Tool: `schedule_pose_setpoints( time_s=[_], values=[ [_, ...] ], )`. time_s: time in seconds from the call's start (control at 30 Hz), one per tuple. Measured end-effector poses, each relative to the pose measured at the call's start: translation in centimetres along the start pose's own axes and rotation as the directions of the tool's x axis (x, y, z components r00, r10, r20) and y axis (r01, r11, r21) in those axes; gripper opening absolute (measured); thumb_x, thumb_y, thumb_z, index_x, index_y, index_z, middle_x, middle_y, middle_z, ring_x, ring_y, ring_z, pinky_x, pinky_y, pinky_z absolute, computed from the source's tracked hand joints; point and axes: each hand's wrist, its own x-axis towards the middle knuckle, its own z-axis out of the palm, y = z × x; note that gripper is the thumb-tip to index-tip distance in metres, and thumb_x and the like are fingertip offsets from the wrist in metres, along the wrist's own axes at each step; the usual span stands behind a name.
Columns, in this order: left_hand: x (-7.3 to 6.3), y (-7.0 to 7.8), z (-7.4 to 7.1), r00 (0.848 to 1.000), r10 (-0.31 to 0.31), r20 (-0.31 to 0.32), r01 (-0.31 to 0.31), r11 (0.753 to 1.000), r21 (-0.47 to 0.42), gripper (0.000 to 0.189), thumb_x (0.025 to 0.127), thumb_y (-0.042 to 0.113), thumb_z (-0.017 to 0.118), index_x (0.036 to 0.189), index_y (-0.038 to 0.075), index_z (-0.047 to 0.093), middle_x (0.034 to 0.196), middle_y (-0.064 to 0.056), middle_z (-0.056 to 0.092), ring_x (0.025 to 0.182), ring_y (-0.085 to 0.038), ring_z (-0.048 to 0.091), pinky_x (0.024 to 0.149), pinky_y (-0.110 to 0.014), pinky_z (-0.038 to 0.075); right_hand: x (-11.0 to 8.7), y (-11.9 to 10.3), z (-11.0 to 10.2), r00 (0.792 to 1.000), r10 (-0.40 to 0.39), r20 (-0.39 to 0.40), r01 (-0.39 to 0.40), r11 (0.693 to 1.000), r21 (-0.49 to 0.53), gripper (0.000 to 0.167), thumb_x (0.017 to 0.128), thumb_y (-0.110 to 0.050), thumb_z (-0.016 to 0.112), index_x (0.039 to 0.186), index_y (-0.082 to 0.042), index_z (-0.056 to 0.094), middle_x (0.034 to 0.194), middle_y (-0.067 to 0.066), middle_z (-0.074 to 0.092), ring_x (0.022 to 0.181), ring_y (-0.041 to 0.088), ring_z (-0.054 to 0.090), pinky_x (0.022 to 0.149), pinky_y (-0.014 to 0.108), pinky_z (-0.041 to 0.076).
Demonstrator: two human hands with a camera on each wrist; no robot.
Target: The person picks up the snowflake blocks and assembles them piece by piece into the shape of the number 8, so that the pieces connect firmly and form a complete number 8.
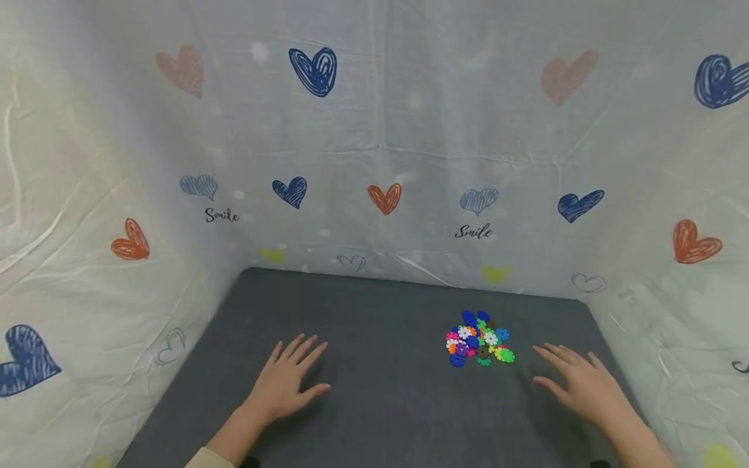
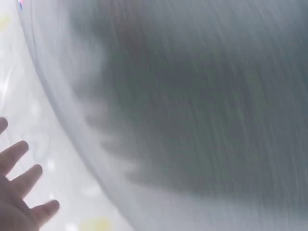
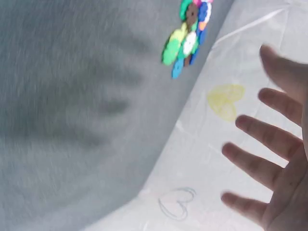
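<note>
In the head view a small heap of colourful notched plastic discs (image 1: 471, 342) lies on the dark grey tabletop (image 1: 374, 403), right of centre. My right hand (image 1: 585, 387) is spread just to the right of that heap, not touching it. Over the left part of the table my left hand (image 1: 283, 383) is held with fingers apart, holding nothing. The right wrist view shows the discs (image 3: 188, 41) at the top, with the spread right hand (image 3: 284, 159) at the right edge. Fingers of the left hand (image 2: 19, 187) show at the lower left of the left wrist view.
A pale cloth printed with hearts and the word Smile (image 1: 374, 130) surrounds the table at the back and both sides. The table's back edge (image 1: 374, 279) meets this cloth. Both hands cast soft shadows on the tabletop.
</note>
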Motion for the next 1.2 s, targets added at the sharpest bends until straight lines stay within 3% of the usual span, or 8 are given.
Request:
schedule_pose_setpoints(
  time_s=[0.07, 0.13, 0.37, 0.57, 0.8, 1.0, 1.1, 1.2],
  values=[
    [0.8, 1.5, 0.8, 1.0, 0.025, -0.018, -0.026, 0.998, -0.054, 0.073, 0.09, 0.059, 0.066, 0.152, 0.024, 0.047, 0.153, -0.006, 0.049, 0.143, -0.035, 0.043, 0.113, -0.066, 0.031, 0.1, -0.4, 0.3, 1.0, 0.001, -0.001, -0.001, 1.0, 0.006, 0.056, 0.086, -0.04, 0.078, 0.133, -0.012, 0.065, 0.127, 0.018, 0.068, 0.11, 0.042, 0.066, 0.086, 0.062, 0.051],
    [1.7, 2.9, 1.4, 0.999, 0.037, -0.023, -0.039, 0.995, -0.095, 0.068, 0.091, 0.056, 0.067, 0.148, 0.021, 0.052, 0.147, -0.006, 0.055, 0.138, -0.033, 0.049, 0.112, -0.062, 0.035, 0.2, -0.7, 0.7, 1.0, 0.012, -0.002, -0.012, 1.0, 0.016, 0.05, 0.085, -0.035, 0.08, 0.127, -0.012, 0.069, 0.12, 0.016, 0.072, 0.101, 0.038, 0.07, 0.069, 0.051, 0.056],
    [4.7, 5.9, 2.6, 0.998, -0.028, 0.059, 0.038, 0.983, -0.177, 0.052, 0.094, 0.043, 0.069, 0.139, 0.017, 0.06, 0.133, -0.004, 0.065, 0.124, -0.029, 0.059, 0.103, -0.057, 0.044, 0.6, -1.7, 2.2, 0.996, 0.082, -0.028, -0.08, 0.994, 0.069, 0.049, 0.084, -0.024, 0.082, 0.129, -0.014, 0.068, 0.116, 0.015, 0.073, 0.091, 0.035, 0.072, 0.046, 0.031, 0.045],
    [7.1, 8.2, 3.7, 0.994, -0.023, 0.108, 0.048, 0.97, -0.238, 0.048, 0.094, 0.04, 0.07, 0.136, 0.017, 0.063, 0.133, -0.005, 0.066, 0.123, -0.03, 0.059, 0.099, -0.058, 0.045, 1.6, -2.1, 2.6, 0.994, 0.111, -0.015, -0.108, 0.986, 0.131, 0.043, 0.086, -0.023, 0.08, 0.126, -0.012, 0.07, 0.108, 0.008, 0.076, 0.085, 0.024, 0.073, 0.046, 0.026, 0.043],
    [11.3, 13.8, 4.6, 0.976, -0.003, 0.218, 0.053, 0.973, -0.223, 0.049, 0.094, 0.041, 0.07, 0.138, 0.02, 0.061, 0.139, -0.004, 0.062, 0.129, -0.028, 0.057, 0.103, -0.056, 0.045, 2.1, -2.0, 2.7, 0.984, 0.175, 0.033, -0.178, 0.969, 0.173, 0.047, 0.088, -0.039, 0.077, 0.126, -0.012, 0.071, 0.089, -0.001, 0.077, 0.077, 0.018, 0.071, 0.051, 0.034, 0.049],
    [13.8, 17.6, 5.0, 0.959, 0.022, 0.282, 0.057, 0.961, -0.271, 0.049, 0.093, 0.037, 0.072, 0.139, 0.022, 0.061, 0.142, -0.002, 0.06, 0.132, -0.027, 0.055, 0.108, -0.056, 0.042, 2.7, -1.8, 3.9, 0.978, 0.203, 0.054, -0.21, 0.958, 0.197, 0.053, 0.087, -0.048, 0.075, 0.126, -0.012, 0.07, 0.093, 0.002, 0.078, 0.077, 0.017, 0.071, 0.054, 0.034, 0.051],
    [14.7, 18.6, 5.1, 0.937, 0.099, 0.335, -0.004, 0.962, -0.273, 0.052, 0.095, 0.039, 0.07, 0.144, 0.028, 0.057, 0.149, 0.002, 0.054, 0.138, -0.027, 0.05, 0.111, -0.056, 0.039, 3.0, -2.0, 4.3, 0.972, 0.224, 0.068, -0.233, 0.947, 0.223, 0.052, 0.088, -0.048, 0.074, 0.127, -0.012, 0.07, 0.096, 0.003, 0.078, 0.077, 0.017, 0.072, 0.054, 0.035, 0.051],
    [15.4, 19.6, 5.3, 0.899, 0.172, 0.404, -0.064, 0.961, -0.268, 0.056, 0.097, 0.041, 0.067, 0.149, 0.035, 0.049, 0.158, 0.006, 0.044, 0.145, -0.028, 0.041, 0.116, -0.055, 0.035, 3.2, -2.2, 4.4, 0.967, 0.245, 0.073, -0.255, 0.932, 0.257, 0.049, 0.089, -0.044, 0.074, 0.127, -0.013, 0.07, 0.099, 0.004, 0.077, 0.078, 0.017, 0.072, 0.055, 0.034, 0.051]
  ],
)
